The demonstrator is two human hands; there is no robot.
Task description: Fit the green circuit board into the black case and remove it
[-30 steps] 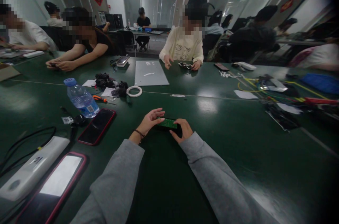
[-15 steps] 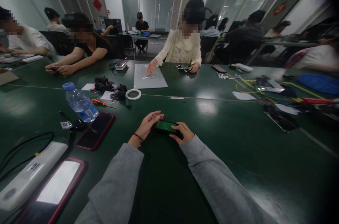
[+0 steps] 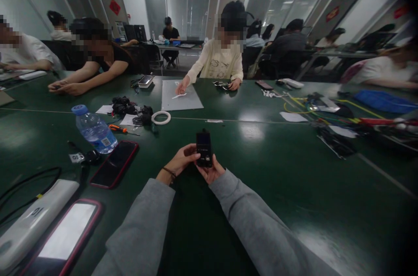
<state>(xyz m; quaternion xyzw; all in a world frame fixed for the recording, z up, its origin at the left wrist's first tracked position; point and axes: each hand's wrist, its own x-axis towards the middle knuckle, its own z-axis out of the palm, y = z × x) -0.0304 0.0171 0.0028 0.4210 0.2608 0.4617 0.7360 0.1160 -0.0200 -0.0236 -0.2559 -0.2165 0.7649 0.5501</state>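
A small black handheld device (image 3: 204, 147) stands upright between my hands, its dark screen and buttons toward me. Its exact kind does not show. My left hand (image 3: 183, 159) grips its left side, thumb on the front. At the lower right edge, my right hand (image 3: 212, 170) closes round it from below. A strap or stub sticks up from its top. The green circuit board side is hidden from view. Both hands are just above the green table (image 3: 209, 223).
On the left are a water bottle (image 3: 94, 130), a red-edged phone (image 3: 114, 165), another phone (image 3: 68, 232) and a white power bank-like bar (image 3: 35, 219). Beyond lie an orange screwdriver (image 3: 119, 129), a tape roll (image 3: 161, 118) and a grey board (image 3: 179, 95) under a co-worker's hand (image 3: 181, 86).
The device has turned from lying sideways with its green circuit board showing to upright with its screen side showing. My right hand has moved left and under it.
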